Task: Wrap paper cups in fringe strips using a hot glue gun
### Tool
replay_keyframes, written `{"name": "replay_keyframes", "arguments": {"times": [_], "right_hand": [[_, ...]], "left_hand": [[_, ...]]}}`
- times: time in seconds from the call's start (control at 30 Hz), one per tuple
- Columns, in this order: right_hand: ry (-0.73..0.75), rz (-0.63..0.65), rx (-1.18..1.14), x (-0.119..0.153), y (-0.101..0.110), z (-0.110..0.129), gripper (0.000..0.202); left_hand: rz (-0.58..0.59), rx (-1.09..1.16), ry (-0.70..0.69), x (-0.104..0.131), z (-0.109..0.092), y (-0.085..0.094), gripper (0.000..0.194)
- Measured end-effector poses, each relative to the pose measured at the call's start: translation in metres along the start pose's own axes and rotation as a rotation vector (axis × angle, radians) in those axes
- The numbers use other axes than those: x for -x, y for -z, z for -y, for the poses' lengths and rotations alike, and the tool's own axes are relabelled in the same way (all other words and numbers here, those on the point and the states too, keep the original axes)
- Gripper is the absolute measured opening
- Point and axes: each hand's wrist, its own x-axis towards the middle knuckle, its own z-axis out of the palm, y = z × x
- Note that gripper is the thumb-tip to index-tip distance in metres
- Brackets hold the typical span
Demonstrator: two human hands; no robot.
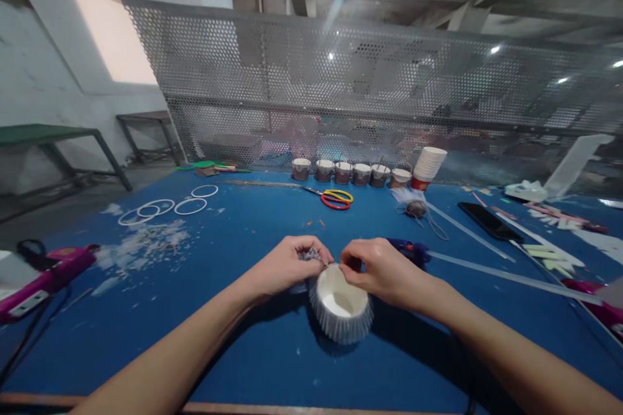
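A white paper cup (342, 321) with grey pleated or threaded material round its outside stands open-mouthed on the blue table, near the front middle. At its upper left rim, my left hand (296, 264) is closed on a bunch of grey yarn. My right hand (372, 266) is pinched at the upper right rim, with its fingertips close to the left ones; whatever lies between them is too small to make out. A blue glue gun (411, 250) lies partly hidden behind my right hand.
Red and yellow scissors (335, 199), a row of small wrapped cups (343, 173), stacked paper cups (429, 165) and a yarn ball (415, 209) are farther back. White rings (191, 206) and a magenta power strip (48, 279) lie left; a black phone (490, 222) lies right.
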Motion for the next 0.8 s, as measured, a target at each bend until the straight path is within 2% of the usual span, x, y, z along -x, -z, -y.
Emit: {"name": "replay_keyframes", "arguments": {"times": [0.13, 0.33, 0.43, 0.53, 0.8], "right_hand": [[0.000, 0.001, -0.112, 0.004, 0.004, -0.001, 0.015], [-0.148, 0.123, -0.370, 0.004, 0.013, -0.001, 0.021], [-0.187, 0.081, -0.397, 0.002, 0.013, 0.001, 0.025], [-0.154, 0.053, -0.418, -0.002, 0.011, 0.003, 0.020], [-0.096, 0.113, -0.454, -0.010, -0.002, -0.001, 0.010]], "left_hand": [[-0.009, 0.006, 0.006, 0.000, 0.000, 0.000, 0.002], [0.023, -0.039, -0.016, 0.000, 0.003, 0.002, 0.003], [0.032, -0.098, -0.043, -0.002, 0.006, 0.004, 0.002], [0.039, -0.141, -0.063, -0.003, 0.007, 0.006, 0.004], [0.066, -0.201, -0.138, 0.000, 0.001, 0.008, 0.005]]}}
